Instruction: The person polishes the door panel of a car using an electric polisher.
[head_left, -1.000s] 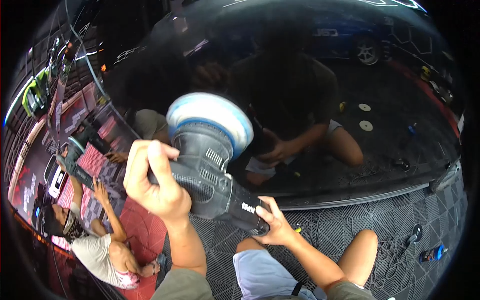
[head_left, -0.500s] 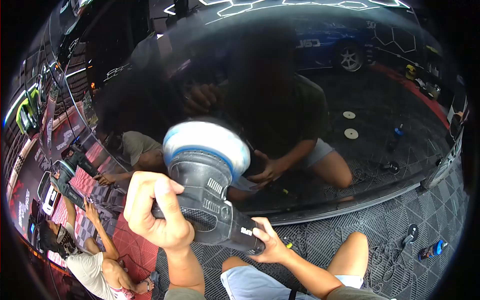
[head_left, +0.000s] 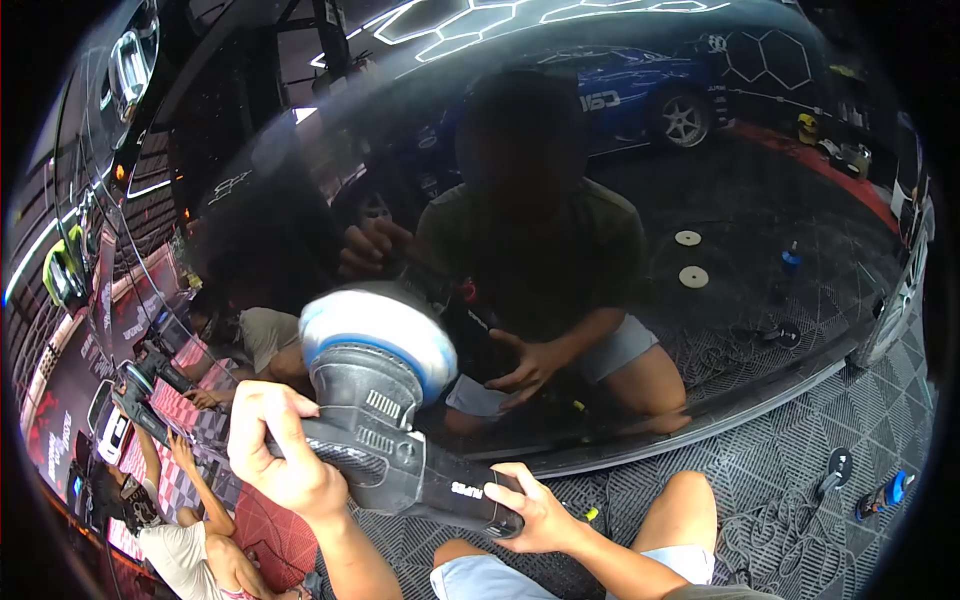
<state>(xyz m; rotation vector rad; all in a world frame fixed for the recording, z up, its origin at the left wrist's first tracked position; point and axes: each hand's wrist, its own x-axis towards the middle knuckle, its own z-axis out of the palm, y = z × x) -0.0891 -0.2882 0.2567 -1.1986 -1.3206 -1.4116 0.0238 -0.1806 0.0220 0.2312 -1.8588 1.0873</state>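
Note:
Both my hands hold a black polisher (head_left: 385,465) with a white, blue-edged round pad (head_left: 375,325), tilted up against the glossy dark car panel (head_left: 600,420). My left hand (head_left: 285,450) is wrapped round the handle near the polisher's head. My right hand (head_left: 535,510) grips the rear end of the body, thumb on top. The pad's face is turned to the panel, and its contact edge is mostly hidden. My figure, arms and a blue car are mirrored in the panel.
At left, another person (head_left: 185,545) sits low, holding a second polisher (head_left: 140,400) against the car. Beside my knee lie coiled cords (head_left: 770,510), a blue-capped bottle (head_left: 885,495) and a dark round-headed item (head_left: 838,462) on the grey tiled floor (head_left: 800,430). A wheel (head_left: 890,320) stands at right.
The polisher and both hands sit further left and lower in view, with the pad shifted the same way. My view has shifted slightly, and the reflections show more clearly. Both grips are unchanged.

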